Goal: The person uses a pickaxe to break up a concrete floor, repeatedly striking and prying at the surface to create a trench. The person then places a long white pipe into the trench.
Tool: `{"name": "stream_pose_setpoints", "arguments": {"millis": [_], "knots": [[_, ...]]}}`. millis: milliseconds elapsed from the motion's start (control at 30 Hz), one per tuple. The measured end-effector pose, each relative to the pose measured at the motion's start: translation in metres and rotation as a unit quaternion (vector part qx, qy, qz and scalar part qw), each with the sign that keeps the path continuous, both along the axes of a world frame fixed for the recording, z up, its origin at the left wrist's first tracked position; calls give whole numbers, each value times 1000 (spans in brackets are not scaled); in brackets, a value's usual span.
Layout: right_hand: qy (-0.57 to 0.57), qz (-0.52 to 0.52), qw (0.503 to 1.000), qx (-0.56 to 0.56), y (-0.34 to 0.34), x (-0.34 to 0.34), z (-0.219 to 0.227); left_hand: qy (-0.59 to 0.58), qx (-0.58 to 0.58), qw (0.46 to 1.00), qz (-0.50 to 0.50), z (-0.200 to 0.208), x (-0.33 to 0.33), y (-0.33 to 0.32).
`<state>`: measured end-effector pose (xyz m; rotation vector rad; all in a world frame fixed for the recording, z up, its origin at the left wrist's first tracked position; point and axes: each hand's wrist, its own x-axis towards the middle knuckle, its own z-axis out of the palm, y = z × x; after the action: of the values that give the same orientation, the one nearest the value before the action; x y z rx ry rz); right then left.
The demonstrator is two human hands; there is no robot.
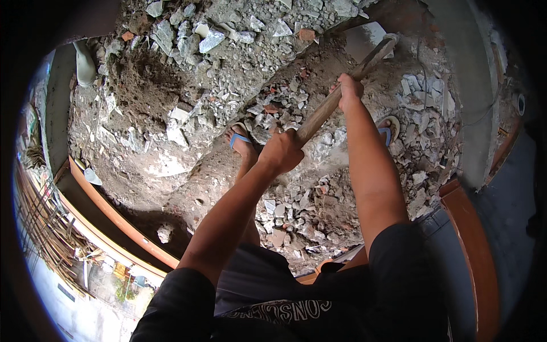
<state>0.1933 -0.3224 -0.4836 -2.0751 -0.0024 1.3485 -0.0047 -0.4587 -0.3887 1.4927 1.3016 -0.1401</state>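
Observation:
Both my hands are wrapped around the wooden handle of a hoe [320, 118], which slants up to the right across the view. My left hand [282, 151] grips the handle near its lower end. Farther along it, closer to the head, my right hand [348, 91] is closed on the wood. The hoe's broad metal blade [360, 44] rests at or just above brown soil at the upper right; its lower edge is hard to make out. Broken rubble [296, 100] of stone, tile and brick lies around and below the handle.
My feet, in sandals with blue straps [240, 138], stand apart on uneven debris. A heap of larger chunks [211, 41] lies at the far side. Concrete beams [476, 114] border the right. An orange-brown ledge [122, 214] runs along the left, with bundled sticks [43, 219] beyond it.

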Motion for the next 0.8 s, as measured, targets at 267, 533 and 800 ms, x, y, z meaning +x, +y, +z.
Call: {"name": "stream_pose_setpoints", "arguments": {"millis": [267,533,800], "knots": [[-22,32,999,-37,-70,-65,47,43,-47,989,130,85,-44,-73],[-24,149,987,-63,-157,-79,53,76,-137,974,165,134,-50,-136],[132,17,991,-29,-82,-42,29,-259,-454,804,285,108,-73,-86]]}}
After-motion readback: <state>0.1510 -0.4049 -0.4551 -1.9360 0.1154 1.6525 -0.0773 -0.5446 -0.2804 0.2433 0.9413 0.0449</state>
